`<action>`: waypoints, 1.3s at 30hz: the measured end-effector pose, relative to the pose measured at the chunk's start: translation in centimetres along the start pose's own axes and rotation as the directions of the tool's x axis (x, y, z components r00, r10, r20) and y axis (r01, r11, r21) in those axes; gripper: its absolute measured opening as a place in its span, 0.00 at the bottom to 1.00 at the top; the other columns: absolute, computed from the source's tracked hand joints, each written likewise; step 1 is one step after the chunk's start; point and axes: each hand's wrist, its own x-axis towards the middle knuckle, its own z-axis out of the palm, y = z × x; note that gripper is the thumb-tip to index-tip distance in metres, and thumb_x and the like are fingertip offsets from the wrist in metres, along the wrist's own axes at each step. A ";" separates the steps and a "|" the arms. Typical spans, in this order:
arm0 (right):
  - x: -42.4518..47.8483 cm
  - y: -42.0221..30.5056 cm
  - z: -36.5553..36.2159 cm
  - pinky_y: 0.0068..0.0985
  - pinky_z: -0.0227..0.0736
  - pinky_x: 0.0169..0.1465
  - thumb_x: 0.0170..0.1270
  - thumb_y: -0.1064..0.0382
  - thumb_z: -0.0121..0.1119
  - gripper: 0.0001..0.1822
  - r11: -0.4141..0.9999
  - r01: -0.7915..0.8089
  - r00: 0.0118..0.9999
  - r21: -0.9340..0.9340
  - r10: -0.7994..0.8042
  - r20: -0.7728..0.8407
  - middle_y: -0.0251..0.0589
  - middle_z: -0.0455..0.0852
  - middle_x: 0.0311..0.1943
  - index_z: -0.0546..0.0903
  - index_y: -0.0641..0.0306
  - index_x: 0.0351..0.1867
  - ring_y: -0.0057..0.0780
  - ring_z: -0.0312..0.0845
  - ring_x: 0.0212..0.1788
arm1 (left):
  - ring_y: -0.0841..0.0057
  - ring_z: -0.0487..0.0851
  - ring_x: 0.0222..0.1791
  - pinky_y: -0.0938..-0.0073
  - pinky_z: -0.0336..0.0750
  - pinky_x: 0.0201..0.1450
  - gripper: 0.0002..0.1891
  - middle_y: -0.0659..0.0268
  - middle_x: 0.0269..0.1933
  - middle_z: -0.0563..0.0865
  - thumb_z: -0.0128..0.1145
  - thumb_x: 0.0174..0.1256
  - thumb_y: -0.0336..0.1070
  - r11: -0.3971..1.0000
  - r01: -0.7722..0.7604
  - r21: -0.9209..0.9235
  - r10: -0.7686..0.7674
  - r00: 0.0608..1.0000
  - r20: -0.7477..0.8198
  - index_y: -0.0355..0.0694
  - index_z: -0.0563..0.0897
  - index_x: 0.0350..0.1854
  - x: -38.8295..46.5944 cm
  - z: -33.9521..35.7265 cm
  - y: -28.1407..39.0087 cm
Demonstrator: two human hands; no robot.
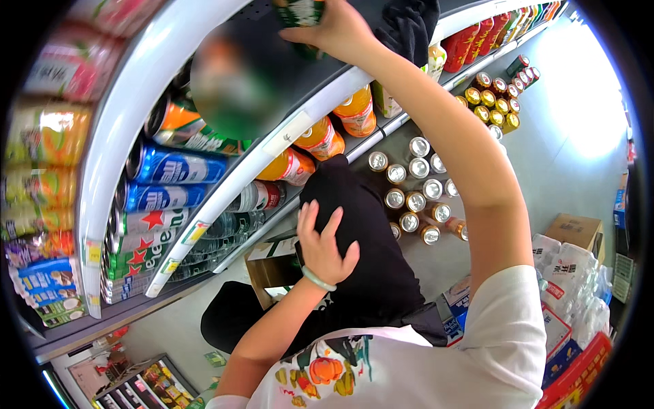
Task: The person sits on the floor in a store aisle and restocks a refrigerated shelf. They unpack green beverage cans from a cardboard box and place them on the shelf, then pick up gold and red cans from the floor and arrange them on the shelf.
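Observation:
My right hand [340, 33] reaches up over the dark shelf board [357, 15] at the top. Its thumb and fingers are around a dark green can [302, 14], partly cut off by the picture's upper edge. A black cloth [409, 25] lies on the same shelf, just right of that hand. My left hand [323, 248], with a pale bangle [318, 279] at its wrist, rests on my black-clad knee [352, 214]. Its fingers are spread and it holds nothing. Left of the right hand, a round blurred patch hides part of the shelf.
Orange-and-green cans [179, 122], blue cans [179, 163] and Heineken cans [145, 245] line the shelf. Orange drink bottles [319, 138] stand on the lower shelf. Several loose cans [416, 202] stand on the floor near an open cardboard box [271, 271]. Wrapped bottle packs [567, 276] are at right.

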 end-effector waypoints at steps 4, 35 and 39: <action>6.0 3.9 5.0 0.37 0.74 0.57 0.48 0.46 0.76 0.49 0.978 0.209 0.978 0.015 -0.209 0.017 0.64 0.80 0.51 0.63 0.77 0.63 0.55 0.77 0.57 | 0.40 0.58 0.71 0.43 0.52 0.73 0.33 0.37 0.71 0.59 0.48 0.67 0.57 1.000 -0.017 -0.015 0.016 0.999 -0.038 0.36 0.70 0.67 -1.1 0.5 -1.6; 12.1 4.4 15.9 0.28 0.77 0.48 0.67 0.63 0.57 0.20 0.818 -0.116 0.894 0.564 -0.161 0.419 0.43 0.88 0.39 0.77 0.67 0.59 0.31 0.82 0.43 | 0.41 0.64 0.67 0.42 0.57 0.72 0.30 0.40 0.69 0.65 0.50 0.64 0.57 0.998 0.050 -0.032 -0.051 0.998 -0.044 0.43 0.77 0.64 -0.4 0.5 -1.7; 6.8 3.7 11.8 0.27 0.74 0.39 0.71 0.58 0.56 0.16 0.891 -0.162 0.983 0.423 0.107 0.150 0.38 0.84 0.37 0.77 0.67 0.53 0.28 0.77 0.33 | 0.40 0.63 0.69 0.44 0.54 0.73 0.34 0.40 0.70 0.64 0.50 0.67 0.55 0.962 0.252 -0.105 -0.251 0.968 0.021 0.35 0.70 0.68 -2.9 -1.6 -2.0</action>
